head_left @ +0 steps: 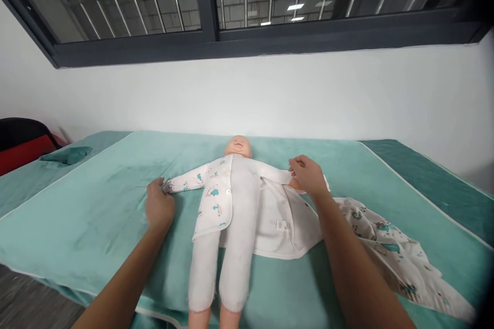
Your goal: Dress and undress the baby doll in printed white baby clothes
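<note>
A baby doll (238, 147) lies on its back with its arms spread, dressed in white underclothes (243, 205). A white jacket with small teal and red prints (213, 195) covers one arm and half of the chest. Its other half (276, 221) lies spread, lining up, beside the body. At the cuff of the worn sleeve, my left hand (160, 205) is closed, with its fingertips on the fabric. My right hand (310, 176) is over the doll's other hand, fingers pinched together by the undershirt cuff; what they hold is hidden.
A crumpled printed white garment (397, 252) lies at the right, partly behind my right forearm. Green plush cloth (96, 216) covers the bed, which meets a white wall (231, 92) below a dark-framed window (210, 5). A black and red object (23, 141) stands at the far left.
</note>
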Demonstrator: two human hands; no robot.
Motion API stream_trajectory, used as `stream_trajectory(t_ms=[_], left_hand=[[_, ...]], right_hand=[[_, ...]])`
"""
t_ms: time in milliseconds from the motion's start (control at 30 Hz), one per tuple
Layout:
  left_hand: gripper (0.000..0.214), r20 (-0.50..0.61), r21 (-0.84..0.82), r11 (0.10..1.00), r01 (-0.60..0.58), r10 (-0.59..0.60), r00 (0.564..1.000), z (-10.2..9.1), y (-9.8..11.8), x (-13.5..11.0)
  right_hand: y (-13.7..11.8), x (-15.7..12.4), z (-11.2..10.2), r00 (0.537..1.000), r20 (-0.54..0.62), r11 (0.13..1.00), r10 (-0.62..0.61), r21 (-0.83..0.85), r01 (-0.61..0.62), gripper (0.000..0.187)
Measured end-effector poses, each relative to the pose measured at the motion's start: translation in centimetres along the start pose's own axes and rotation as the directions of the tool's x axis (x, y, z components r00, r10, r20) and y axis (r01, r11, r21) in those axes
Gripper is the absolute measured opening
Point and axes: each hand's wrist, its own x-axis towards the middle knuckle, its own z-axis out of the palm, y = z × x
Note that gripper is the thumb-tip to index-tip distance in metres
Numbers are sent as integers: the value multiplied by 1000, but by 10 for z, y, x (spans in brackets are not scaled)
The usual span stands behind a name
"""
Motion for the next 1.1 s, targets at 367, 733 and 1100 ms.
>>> stream_trajectory(t_ms=[367, 733, 1100], left_hand=[[41, -89, -278, 958, 69, -98, 991, -4, 16, -4], [44, 423, -392, 794, -465, 604, 675, -5, 185, -30], [42, 562, -310, 306, -900, 823, 86, 37, 260, -42]], right_hand=[[35, 4, 8, 984, -57, 975, 168, 155, -158, 17], [27, 1, -3, 906, 372, 169, 200, 898, -406, 12], [0, -10, 16, 912, 354, -40, 207, 935, -354, 24]])
